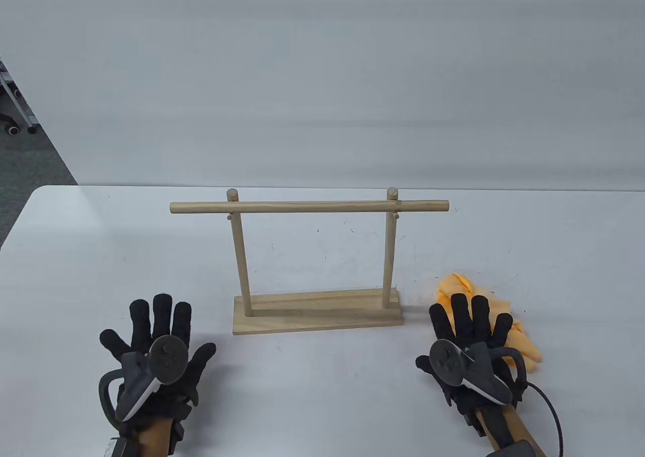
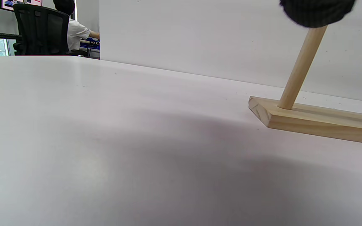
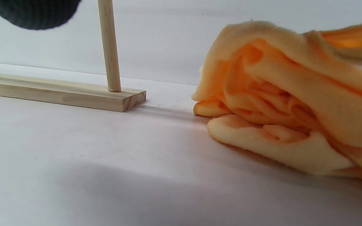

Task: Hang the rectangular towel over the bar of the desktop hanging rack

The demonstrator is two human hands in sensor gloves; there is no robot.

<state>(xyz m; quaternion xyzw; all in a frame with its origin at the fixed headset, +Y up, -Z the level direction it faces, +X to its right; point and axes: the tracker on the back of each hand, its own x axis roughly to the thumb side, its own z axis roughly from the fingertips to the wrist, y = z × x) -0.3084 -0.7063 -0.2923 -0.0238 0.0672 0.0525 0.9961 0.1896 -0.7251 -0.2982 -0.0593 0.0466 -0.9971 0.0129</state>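
Opening step: the crumpled towel [image 1: 484, 296] was overlain, seemingly ungrasped, by the spread right hand [image 1: 466, 346], the left hand [image 1: 156, 346] released; grasping and lifting toward the bar [image 1: 309, 206] were judged next.

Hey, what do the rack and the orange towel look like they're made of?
Rack: light, seemingly unfinished wood, with grain visible on the base and round dowel posts and bar. Towel: soft, fuzzy fabric, probably fleece or microfiber, judging by its napped surface and plump, bunched folds.

Crumpled orange towel [image 1: 481, 301] heaped on the table, just right of upright wooden rack [image 1: 315, 260], bar [image 1: 308, 207] bare
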